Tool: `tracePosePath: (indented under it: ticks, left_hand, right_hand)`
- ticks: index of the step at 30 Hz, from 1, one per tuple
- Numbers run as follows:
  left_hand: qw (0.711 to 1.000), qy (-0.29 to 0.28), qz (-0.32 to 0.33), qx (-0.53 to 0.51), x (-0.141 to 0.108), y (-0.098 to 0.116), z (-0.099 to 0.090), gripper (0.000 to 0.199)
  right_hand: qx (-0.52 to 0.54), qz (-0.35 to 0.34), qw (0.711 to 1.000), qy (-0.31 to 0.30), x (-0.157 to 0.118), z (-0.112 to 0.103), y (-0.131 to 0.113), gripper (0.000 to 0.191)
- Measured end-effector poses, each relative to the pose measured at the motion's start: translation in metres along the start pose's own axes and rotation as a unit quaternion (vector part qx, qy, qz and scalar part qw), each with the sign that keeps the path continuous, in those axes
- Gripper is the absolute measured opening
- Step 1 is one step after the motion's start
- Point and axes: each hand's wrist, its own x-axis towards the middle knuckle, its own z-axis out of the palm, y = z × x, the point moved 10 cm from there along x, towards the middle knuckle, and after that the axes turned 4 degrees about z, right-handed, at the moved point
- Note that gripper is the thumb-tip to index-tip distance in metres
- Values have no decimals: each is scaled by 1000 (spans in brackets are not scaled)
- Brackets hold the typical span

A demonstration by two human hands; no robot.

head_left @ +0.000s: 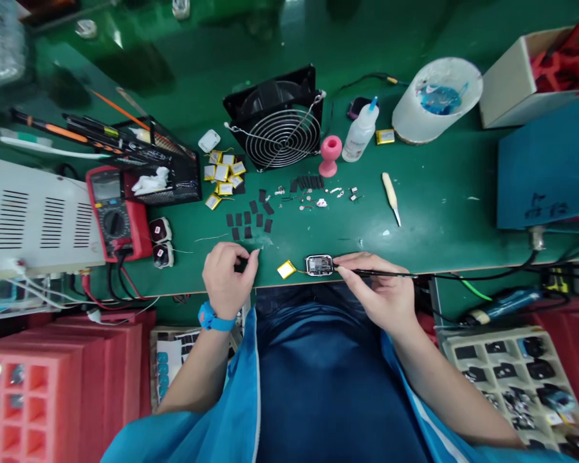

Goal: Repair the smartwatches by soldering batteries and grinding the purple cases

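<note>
Near the front edge of the green bench lies a small open device case (pixel 319 265) with its inner parts showing. A thin wire links it to a yellow-edged battery (pixel 286 269) on its left. My right hand (pixel 379 286) pinches a thin black tool (pixel 361 272), whose tip is at the right side of the case. Left of the battery, my left hand (pixel 229 273) rests on the bench with fingers curled and thumb apart from them; nothing shows in it. Small black pads (pixel 248 218) lie beyond my left hand.
A fan (pixel 282 132), pink holder (pixel 330 154), dropper bottle (pixel 361 134) and white tub (pixel 434 99) stand behind. Several batteries (pixel 222 172), a pen basket (pixel 174 177) and a red multimeter (pixel 116 215) are left. A pale-handled tool (pixel 390 196) and blue box (pixel 550 167) are right.
</note>
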Motion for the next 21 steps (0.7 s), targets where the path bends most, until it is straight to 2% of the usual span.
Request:
tracePosePath:
  ticks: [12, 21]
  left_hand:
    - [999, -18, -28, 7, 0, -4, 3, 23]
    - [1000, -8, -19, 1, 0, -3, 1, 23]
  right_hand:
    - [0, 1, 1000, -1, 1, 0, -1, 9]
    - [-1, 3, 1000, 0, 1, 0, -1, 9]
